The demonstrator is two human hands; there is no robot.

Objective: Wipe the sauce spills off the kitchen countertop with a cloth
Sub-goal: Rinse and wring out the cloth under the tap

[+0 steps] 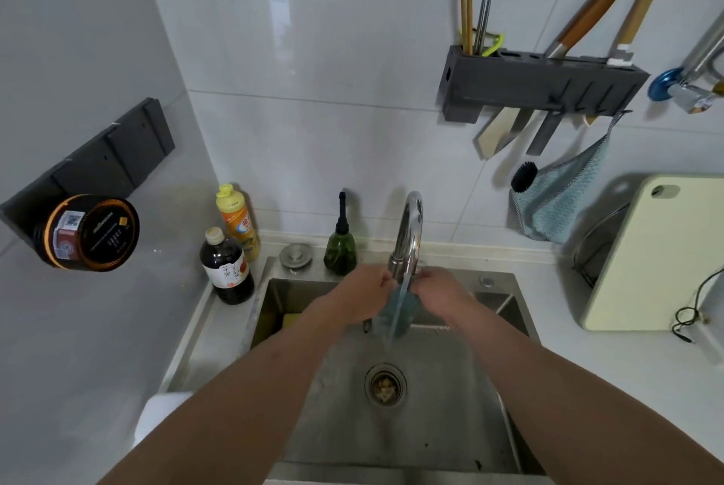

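Note:
A wet blue-green cloth (399, 312) hangs bunched between both hands over the steel sink (450, 426). Water runs from the chrome tap (409, 233) down onto the cloth and into the basin. My left hand (362, 292) grips the cloth's left side, and my right hand (440, 290) grips its right side, both right under the spout. The white countertop (587, 347) lies to the right of the sink; no sauce spill shows on it from here.
A dark sauce bottle (227, 269), a yellow detergent bottle (238, 222) and a green pump bottle (340, 245) stand behind the sink's left corner. A pale cutting board (650, 253) leans at the right. A knife rack (540, 83) and a second blue cloth (560, 198) hang on the wall.

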